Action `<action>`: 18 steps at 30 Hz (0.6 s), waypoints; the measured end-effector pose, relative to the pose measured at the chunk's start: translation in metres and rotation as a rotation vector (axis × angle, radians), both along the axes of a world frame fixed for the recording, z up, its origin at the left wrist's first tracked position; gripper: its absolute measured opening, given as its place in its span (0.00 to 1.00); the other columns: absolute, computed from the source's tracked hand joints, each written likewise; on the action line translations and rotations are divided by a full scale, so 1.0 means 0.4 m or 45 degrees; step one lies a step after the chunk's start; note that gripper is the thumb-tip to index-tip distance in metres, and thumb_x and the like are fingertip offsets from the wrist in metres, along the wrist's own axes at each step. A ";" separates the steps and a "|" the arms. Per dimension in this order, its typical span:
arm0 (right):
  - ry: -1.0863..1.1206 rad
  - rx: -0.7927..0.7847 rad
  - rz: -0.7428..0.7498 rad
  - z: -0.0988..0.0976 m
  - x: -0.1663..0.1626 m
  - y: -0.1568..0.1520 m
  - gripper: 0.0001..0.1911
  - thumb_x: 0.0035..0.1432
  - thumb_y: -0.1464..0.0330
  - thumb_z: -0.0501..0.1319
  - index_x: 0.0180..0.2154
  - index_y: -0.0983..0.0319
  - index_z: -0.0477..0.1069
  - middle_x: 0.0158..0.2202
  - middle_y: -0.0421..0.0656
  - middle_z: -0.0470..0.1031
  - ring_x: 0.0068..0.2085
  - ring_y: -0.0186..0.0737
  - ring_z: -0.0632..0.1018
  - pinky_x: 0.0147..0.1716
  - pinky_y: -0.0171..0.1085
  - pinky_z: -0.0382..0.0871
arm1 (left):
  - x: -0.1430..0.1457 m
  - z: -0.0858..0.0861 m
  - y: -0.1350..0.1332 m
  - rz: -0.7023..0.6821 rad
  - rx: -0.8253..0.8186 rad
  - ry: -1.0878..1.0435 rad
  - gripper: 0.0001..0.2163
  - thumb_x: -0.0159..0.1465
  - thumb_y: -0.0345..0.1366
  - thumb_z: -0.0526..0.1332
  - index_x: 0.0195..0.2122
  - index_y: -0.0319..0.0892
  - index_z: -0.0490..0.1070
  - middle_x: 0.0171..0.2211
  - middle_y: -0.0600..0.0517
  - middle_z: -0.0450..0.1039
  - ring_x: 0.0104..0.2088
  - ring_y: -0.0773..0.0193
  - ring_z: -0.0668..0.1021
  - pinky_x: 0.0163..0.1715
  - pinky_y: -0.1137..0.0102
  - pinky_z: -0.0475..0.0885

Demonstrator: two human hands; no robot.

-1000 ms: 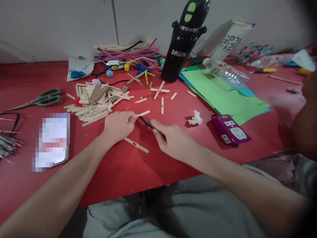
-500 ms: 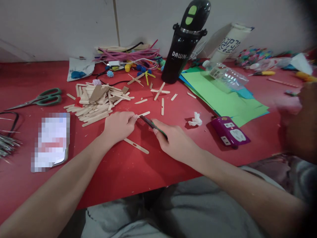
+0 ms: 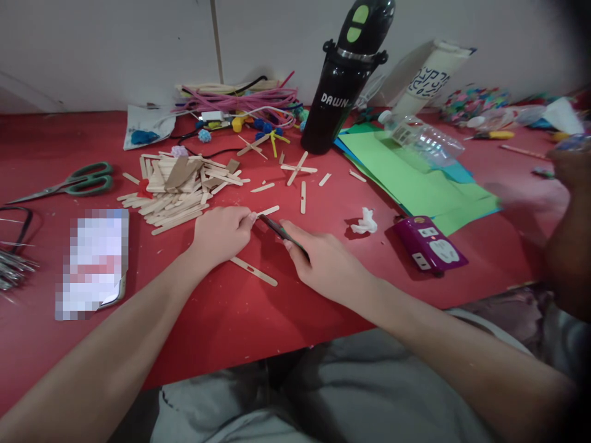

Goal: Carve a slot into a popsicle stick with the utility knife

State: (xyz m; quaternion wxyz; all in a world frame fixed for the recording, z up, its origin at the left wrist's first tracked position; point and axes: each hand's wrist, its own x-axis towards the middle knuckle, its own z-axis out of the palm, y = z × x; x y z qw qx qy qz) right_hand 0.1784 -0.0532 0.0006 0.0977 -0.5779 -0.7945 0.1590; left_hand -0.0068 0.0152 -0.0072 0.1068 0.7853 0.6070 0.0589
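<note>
My left hand (image 3: 224,231) is closed, its fingertips pinching a wooden craft stick (image 3: 271,210) against the red table. One end of that stick shows past the fingers; the rest is hidden. In my right hand (image 3: 325,258) is a slim dark utility knife (image 3: 274,225) with some green on it. Its tip meets the stick right beside my left fingertips. Just below the hands lies another craft stick (image 3: 258,274) with a slot cut in its middle. A slotted short stick (image 3: 303,197) and two crossed sticks (image 3: 299,168) lie beyond.
Left of my hands are a pile of craft sticks (image 3: 173,191), green-handled scissors (image 3: 87,181) and a phone (image 3: 95,264). A black bottle (image 3: 330,92) stands behind. Green paper (image 3: 415,178), white tissue (image 3: 364,221) and a purple socket box (image 3: 429,245) lie right. Another person's arm (image 3: 570,234) is at the right edge.
The knife has shifted very slightly at the stick. My left hand stays almost still. The other person's hand at the right edge has moved away to the right.
</note>
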 end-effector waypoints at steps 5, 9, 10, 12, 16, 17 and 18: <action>-0.101 -0.016 0.008 0.003 -0.008 0.002 0.25 0.65 0.71 0.47 0.63 0.66 0.58 0.38 0.50 0.80 0.34 0.46 0.79 0.28 0.37 0.62 | -0.003 -0.003 0.002 0.012 -0.009 0.004 0.19 0.67 0.46 0.46 0.28 0.46 0.72 0.30 0.50 0.77 0.33 0.56 0.76 0.27 0.66 0.55; -0.107 -0.033 0.027 0.006 -0.010 0.004 0.25 0.65 0.72 0.47 0.62 0.66 0.58 0.40 0.50 0.79 0.36 0.47 0.79 0.29 0.38 0.63 | -0.003 -0.006 0.004 0.011 -0.012 0.018 0.19 0.66 0.46 0.45 0.28 0.46 0.72 0.30 0.49 0.76 0.33 0.56 0.75 0.27 0.66 0.54; -0.101 -0.035 0.031 0.005 -0.010 0.004 0.24 0.65 0.72 0.47 0.62 0.65 0.58 0.41 0.50 0.79 0.36 0.47 0.79 0.30 0.38 0.64 | -0.003 -0.007 0.005 0.004 -0.012 0.017 0.19 0.66 0.46 0.45 0.28 0.45 0.71 0.30 0.49 0.76 0.33 0.56 0.75 0.27 0.66 0.54; -0.096 -0.035 0.033 0.004 -0.009 0.004 0.24 0.65 0.72 0.47 0.62 0.65 0.58 0.41 0.50 0.79 0.36 0.47 0.80 0.30 0.38 0.65 | -0.002 -0.006 0.005 0.011 -0.018 0.017 0.19 0.66 0.46 0.45 0.28 0.45 0.70 0.30 0.49 0.76 0.33 0.56 0.75 0.26 0.66 0.52; -0.089 -0.015 0.040 0.000 -0.007 0.004 0.25 0.64 0.73 0.47 0.62 0.66 0.58 0.42 0.51 0.79 0.38 0.48 0.80 0.32 0.39 0.66 | -0.003 -0.002 0.003 0.011 -0.038 0.008 0.19 0.66 0.45 0.45 0.27 0.44 0.69 0.29 0.50 0.75 0.32 0.57 0.74 0.26 0.66 0.51; -0.088 -0.013 0.043 0.000 -0.007 0.004 0.25 0.64 0.73 0.47 0.62 0.66 0.58 0.42 0.51 0.79 0.38 0.48 0.80 0.33 0.39 0.67 | -0.003 -0.002 0.003 0.015 -0.039 0.004 0.19 0.66 0.45 0.45 0.26 0.44 0.68 0.29 0.50 0.75 0.32 0.57 0.74 0.26 0.66 0.51; -0.090 -0.016 0.046 -0.001 -0.007 0.004 0.25 0.64 0.73 0.47 0.62 0.66 0.58 0.42 0.51 0.79 0.38 0.48 0.80 0.33 0.39 0.67 | -0.003 -0.002 0.002 0.016 -0.040 -0.003 0.18 0.66 0.45 0.45 0.26 0.44 0.67 0.29 0.50 0.75 0.32 0.58 0.74 0.26 0.66 0.51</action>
